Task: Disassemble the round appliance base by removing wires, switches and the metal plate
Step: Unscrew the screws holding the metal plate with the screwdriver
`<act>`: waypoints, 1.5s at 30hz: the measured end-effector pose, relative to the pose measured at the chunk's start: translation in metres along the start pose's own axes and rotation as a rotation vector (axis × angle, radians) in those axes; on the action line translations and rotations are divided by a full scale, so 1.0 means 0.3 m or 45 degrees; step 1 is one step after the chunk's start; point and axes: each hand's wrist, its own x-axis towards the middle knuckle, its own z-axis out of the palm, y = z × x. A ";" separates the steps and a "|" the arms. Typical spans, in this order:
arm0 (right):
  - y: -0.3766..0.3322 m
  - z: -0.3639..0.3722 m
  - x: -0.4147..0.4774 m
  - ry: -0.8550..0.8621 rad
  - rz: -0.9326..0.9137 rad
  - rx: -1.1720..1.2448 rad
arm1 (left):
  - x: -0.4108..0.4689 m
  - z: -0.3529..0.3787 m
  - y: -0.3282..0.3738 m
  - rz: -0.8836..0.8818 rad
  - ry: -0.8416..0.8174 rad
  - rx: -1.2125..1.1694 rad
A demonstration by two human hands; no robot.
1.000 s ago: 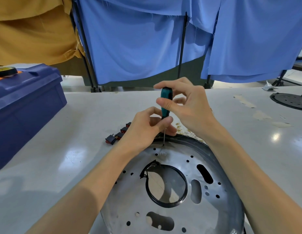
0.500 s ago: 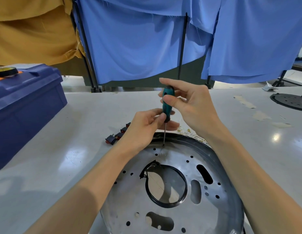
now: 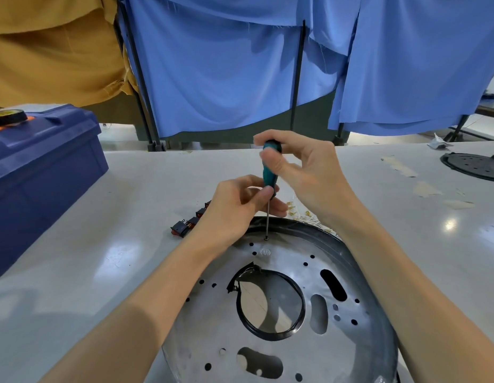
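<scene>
Here the right hand is pinching the screwdriver at its top, the left hand pinching its lower handle, the tip standing on a screw near the far edge of the metal plate. Switches are lying just beyond the base rim, the toolbox well apart leftward.

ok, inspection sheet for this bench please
Surface: glossy white table, scuffed patches at right.
Job's things: round silver metal plate seated in black round base; teal-handled screwdriver upright, tip on the plate near its far edge; black-and-red rocker switches loose on the table, left of the base.
Clutter: dark blue plastic toolbox at left, dark tape roll on its lid; black perforated disc far right.
Hands: left hand fingers pinch the handle's lower end; right hand grips its top.
Cables: pale wires with brass terminals loose behind the base.
Surroundings: blue cloth and mustard cloth hung on black stands.
</scene>
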 end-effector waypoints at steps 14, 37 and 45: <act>0.004 -0.002 0.003 0.038 -0.016 -0.124 | -0.006 -0.006 0.000 -0.010 -0.009 -0.005; 0.010 -0.006 0.006 0.048 -0.016 0.013 | -0.007 0.001 0.004 -0.016 -0.058 0.029; 0.017 -0.006 0.006 0.081 -0.009 -0.083 | -0.011 0.008 0.005 -0.034 -0.048 0.040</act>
